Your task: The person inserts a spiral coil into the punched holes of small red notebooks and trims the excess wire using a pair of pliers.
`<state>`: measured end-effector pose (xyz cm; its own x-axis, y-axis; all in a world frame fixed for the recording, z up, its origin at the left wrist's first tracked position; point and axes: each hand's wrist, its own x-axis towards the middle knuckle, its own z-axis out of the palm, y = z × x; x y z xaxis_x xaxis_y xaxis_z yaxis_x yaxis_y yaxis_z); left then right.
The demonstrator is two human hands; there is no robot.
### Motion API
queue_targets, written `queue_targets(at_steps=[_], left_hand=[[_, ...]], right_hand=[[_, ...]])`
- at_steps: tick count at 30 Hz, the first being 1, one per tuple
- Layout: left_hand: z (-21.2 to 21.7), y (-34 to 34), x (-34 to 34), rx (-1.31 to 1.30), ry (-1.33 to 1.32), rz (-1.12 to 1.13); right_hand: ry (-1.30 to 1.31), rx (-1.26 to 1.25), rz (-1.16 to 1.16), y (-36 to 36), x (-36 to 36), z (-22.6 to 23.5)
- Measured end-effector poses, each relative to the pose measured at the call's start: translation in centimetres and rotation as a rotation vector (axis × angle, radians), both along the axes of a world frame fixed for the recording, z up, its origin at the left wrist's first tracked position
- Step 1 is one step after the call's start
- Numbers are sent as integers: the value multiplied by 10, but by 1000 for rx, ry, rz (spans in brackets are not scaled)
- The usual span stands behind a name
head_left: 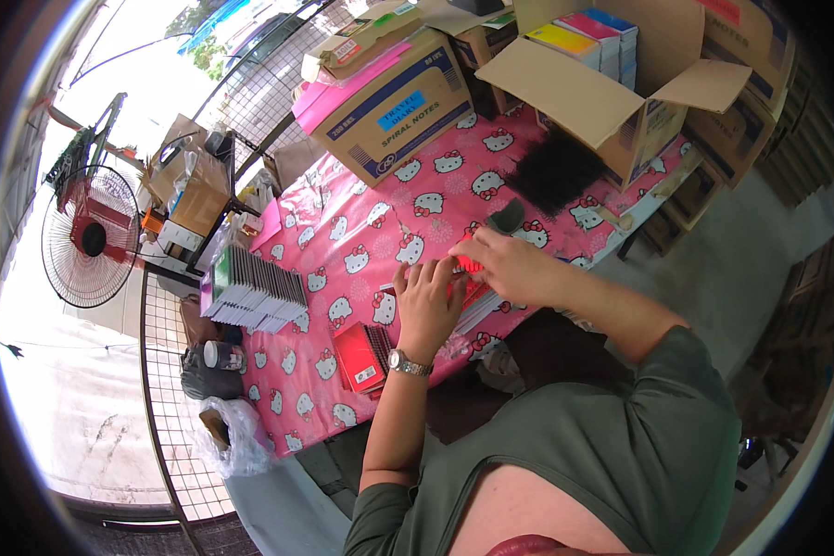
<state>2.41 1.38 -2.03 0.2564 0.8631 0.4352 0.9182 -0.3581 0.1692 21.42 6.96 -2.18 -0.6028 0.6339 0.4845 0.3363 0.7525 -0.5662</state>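
Note:
A red-covered notebook lies in front of me on a stack of white pages, partly hidden by my hands. My left hand, with a metal watch on its wrist, rests on its left side with the fingers spread. Over its far edge, the fingers of my right hand are bent and pinched at the bright red edge; the exact grip is partly hidden. A small pile of red spiral notebooks sits to the left of my left wrist. Just beyond my right hand is a dark green piece.
A pink patterned cloth covers the table. Spiral-bound notebooks stand stacked at left, near a red fan. Cardboard boxes line the back; an open box holds colourful pads. Beside it lies a black bristly heap.

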Motion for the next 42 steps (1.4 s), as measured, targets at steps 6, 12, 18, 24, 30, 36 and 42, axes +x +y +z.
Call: queue_targets(at_steps=[6, 12, 18, 24, 30, 36, 42], left_hand=[[-8, 3, -6, -92, 4, -48], [-18, -7, -13, 73, -28, 230], [-12, 7, -10, -6, -110, 67], [-17, 13, -16, -3, -163, 10], [-13, 17, -19, -40, -180, -9], [-8, 17, -18, -76, -171, 16], [-9, 18, -20, -46, -272, 5]], right_hand=[[-200, -305, -425, 140, 3, -131], [-600, -231, -395, 139, -2, -141], [237, -1165, 932, 103, 6, -6], [-99, -1030, 634, 97, 10, 15], [165, -1139, 889, 96, 3, 18], [106, -1055, 840, 104, -2, 8], [-63, -1026, 680, 107, -10, 19]])
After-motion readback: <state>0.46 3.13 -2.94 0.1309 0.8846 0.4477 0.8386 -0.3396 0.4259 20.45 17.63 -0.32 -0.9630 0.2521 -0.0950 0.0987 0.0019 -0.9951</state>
